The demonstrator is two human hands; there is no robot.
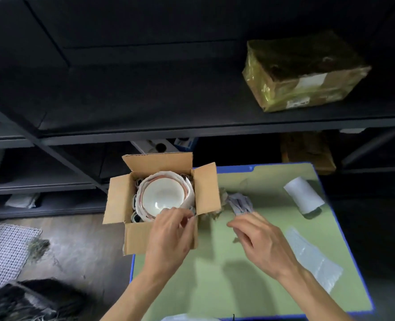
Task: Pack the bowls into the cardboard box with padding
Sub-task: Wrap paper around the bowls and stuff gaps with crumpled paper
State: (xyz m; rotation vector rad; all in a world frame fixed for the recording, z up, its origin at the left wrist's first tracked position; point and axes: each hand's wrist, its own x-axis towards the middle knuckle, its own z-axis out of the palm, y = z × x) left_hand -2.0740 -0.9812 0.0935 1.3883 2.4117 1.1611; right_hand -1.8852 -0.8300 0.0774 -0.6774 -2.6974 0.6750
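An open cardboard box [131, 235] stands on the left corner of a green table [215, 274]. Inside it white bowls [163, 195] sit nested, with white paper padding [190, 193] wrapped round them. My left hand [168, 235] is over the box's near right corner, its fingers curled and pinching at the padding's edge. My right hand [259, 239] hovers over the table to the right of the box, fingers curled at a crumpled piece of bluish paper [240, 203]; whether it holds the paper is unclear.
A white paper roll [304, 194] lies at the table's far right. A clear plastic sheet [314, 258] lies near the right edge. Dark shelves rise behind, with a taped parcel [305, 72] on one. A mesh mat [4, 253] lies on the floor.
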